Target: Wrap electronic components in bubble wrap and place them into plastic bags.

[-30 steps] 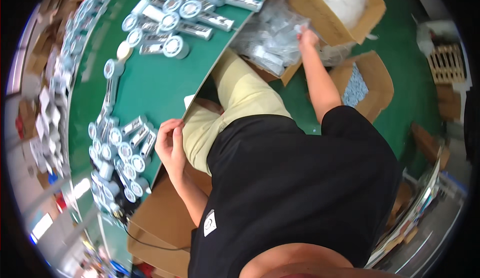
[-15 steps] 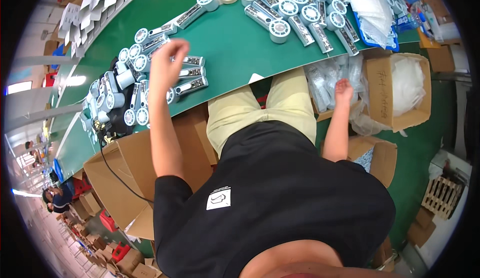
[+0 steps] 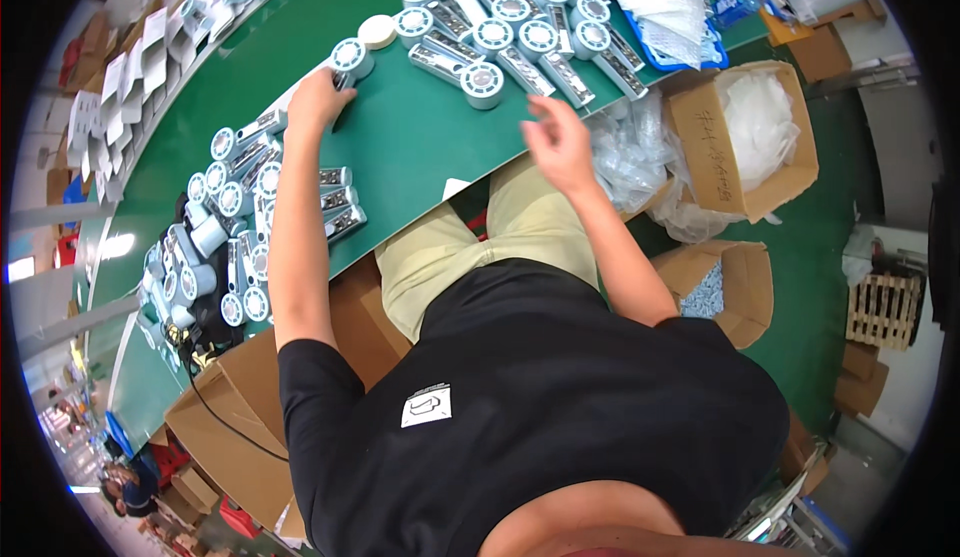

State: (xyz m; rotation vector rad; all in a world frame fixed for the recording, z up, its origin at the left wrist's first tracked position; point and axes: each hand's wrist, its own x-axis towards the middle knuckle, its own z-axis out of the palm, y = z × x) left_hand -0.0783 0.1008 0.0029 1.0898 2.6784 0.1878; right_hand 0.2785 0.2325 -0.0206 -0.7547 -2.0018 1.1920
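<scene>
My left hand [image 3: 318, 102] is closed around the handle of a light-blue handheld device [image 3: 350, 57], whose round slotted head points away from me on the green table [image 3: 390, 147]. Part of the handle is hidden by my fingers. Touching or close beside that head lies a cream-coloured round disc [image 3: 377, 32]. My right hand [image 3: 560, 145] hovers over the table's near edge with thumb and fingers apart and holds nothing. Just beyond it is a group of similar devices [image 3: 482, 85], their handles open on dark and silvery inner parts.
More light-blue devices [image 3: 230, 199] crowd the table's left side. A blue tray [image 3: 712, 55] with white packing sheets stands at the far right. Cardboard boxes [image 3: 715, 157] holding clear plastic stand right of my legs. A black cable [image 3: 215, 407] hangs at the left.
My left hand has moved away from me and closed on a device's handle. The right hand has risen from beside the boxes to the table's edge. The view has shifted right.
</scene>
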